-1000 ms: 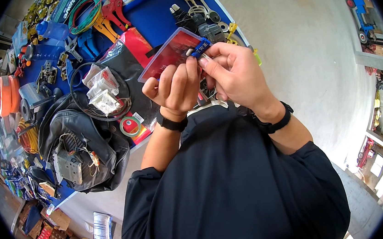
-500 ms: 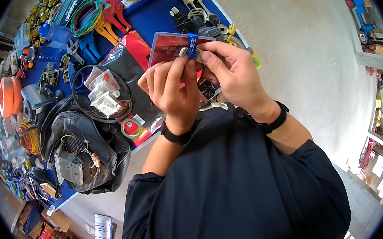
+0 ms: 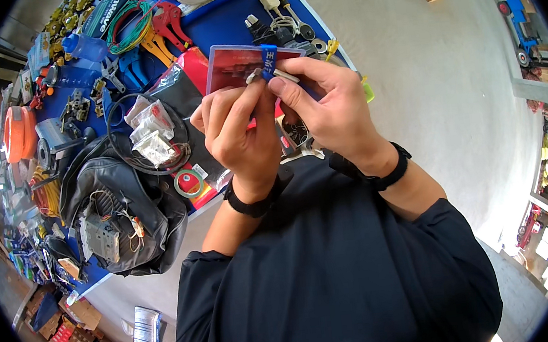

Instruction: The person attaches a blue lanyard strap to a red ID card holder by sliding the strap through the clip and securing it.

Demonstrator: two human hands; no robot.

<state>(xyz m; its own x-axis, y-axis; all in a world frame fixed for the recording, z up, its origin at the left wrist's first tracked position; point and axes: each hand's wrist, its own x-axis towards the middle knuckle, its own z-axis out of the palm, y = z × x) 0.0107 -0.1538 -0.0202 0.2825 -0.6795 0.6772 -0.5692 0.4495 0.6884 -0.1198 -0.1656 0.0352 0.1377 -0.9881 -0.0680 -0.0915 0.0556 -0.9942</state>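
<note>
Two hands: both raised over table [image 3: 220, 24], pinching same item.
L hand [image 3: 240, 131]: closed, thumb + fingers on red card pack [image 3: 234, 66], lower edge.
R hand [image 3: 323, 103]: pinching blue tab [image 3: 269, 61] at 12 o'clock of L hand.
Risk: tab prob tears or pack slips onto clutter if pinch loosens.
Bag [image 3: 125, 205]: 9 o'clock, untouched.

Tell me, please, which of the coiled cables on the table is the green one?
The green coil at the table's far edge, beside the red cutter; the black loop lies nearer, around small clear packets.
</note>
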